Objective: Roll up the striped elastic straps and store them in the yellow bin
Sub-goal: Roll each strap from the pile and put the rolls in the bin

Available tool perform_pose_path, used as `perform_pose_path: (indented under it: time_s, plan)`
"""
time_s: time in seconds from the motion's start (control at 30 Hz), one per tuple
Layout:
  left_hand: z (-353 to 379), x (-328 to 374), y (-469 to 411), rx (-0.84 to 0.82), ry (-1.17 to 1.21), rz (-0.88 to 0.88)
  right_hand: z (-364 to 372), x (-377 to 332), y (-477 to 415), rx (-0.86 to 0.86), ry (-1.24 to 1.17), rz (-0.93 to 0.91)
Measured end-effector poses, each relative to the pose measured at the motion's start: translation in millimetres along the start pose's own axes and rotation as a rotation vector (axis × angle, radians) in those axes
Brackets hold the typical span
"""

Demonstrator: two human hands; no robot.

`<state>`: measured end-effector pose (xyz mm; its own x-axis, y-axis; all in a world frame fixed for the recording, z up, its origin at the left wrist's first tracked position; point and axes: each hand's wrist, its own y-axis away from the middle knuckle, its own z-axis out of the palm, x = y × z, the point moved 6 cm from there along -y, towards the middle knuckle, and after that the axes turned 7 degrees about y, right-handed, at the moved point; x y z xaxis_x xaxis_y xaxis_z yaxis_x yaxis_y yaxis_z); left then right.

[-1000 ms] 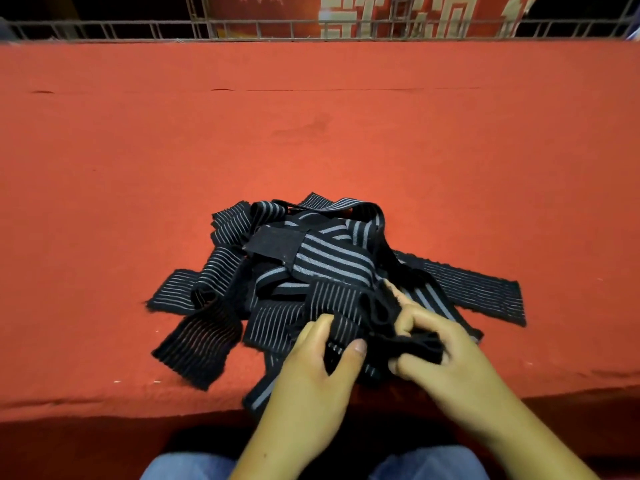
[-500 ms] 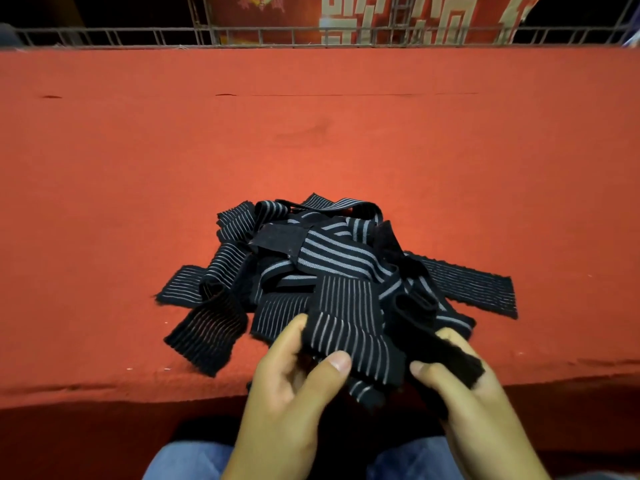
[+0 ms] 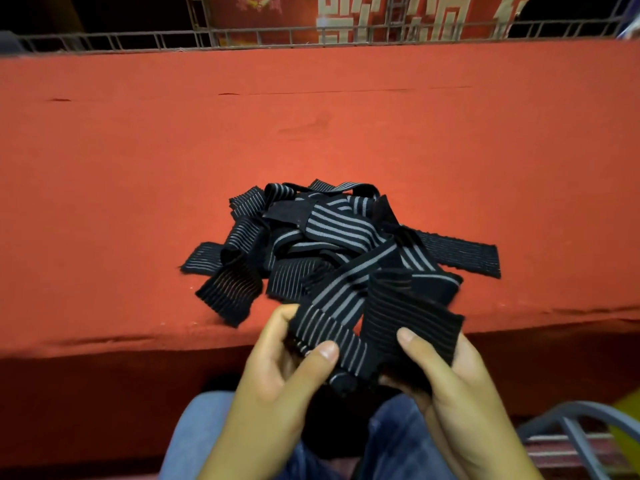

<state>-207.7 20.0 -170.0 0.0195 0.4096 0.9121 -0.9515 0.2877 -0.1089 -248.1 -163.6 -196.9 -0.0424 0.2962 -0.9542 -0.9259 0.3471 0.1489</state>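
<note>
Red cloth covers the table (image 3: 138, 168), and just short of its near edge the left hand (image 3: 277, 382) pinches a striped strap (image 3: 332, 327) between thumb and fingers. The right hand (image 3: 446, 382) pinches a darker ribbed length beside it, likely drawing it out to start a roll. Beyond, the heap (image 3: 311, 237) lies tangled on the cloth; the bin (image 3: 630, 427) may be that yellow sliver low right, and a rail (image 3: 138, 39) lines the far side

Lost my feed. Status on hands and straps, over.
Left hand, right hand gripping one strap. It trails into tangled pile on table. Nothing blocking.
</note>
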Motion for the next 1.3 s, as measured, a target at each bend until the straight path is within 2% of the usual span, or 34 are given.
perform_pose_path:
  time_s: [0.1,0.23,0.4,0.47,0.57,0.7,0.8,0.9,1.0,1.2,1.3]
  plan:
    - [1,-3,14,-0.012,-0.128,0.017,14,0,20,-0.069,-0.005,0.003]
    - [-4,-1,32,0.067,-0.358,0.077,27,3,44,-0.150,-0.097,0.043]
    - [-10,0,48,0.150,-0.395,0.088,33,15,67,-0.115,-0.316,0.091]
    - [-7,5,57,0.156,-0.374,0.078,35,14,79,-0.125,-0.325,0.093]
    - [-1,9,65,0.131,-0.381,0.074,34,7,93,-0.129,-0.246,0.062]
    - [14,15,70,0.064,-0.473,0.158,31,5,96,-0.085,-0.122,0.032]
    - [26,13,76,0.002,-0.583,0.165,39,2,103,-0.153,-0.204,0.066]
    - [23,6,80,0.035,-0.632,0.116,40,5,106,-0.187,-0.266,0.121]
    - [20,5,78,0.031,-0.690,0.100,32,13,101,-0.168,-0.127,0.081]
    - [27,9,82,-0.086,-0.667,0.107,19,13,98,-0.151,0.108,-0.016]
    - [24,10,79,-0.042,-0.670,0.102,16,12,97,-0.154,0.125,-0.016]
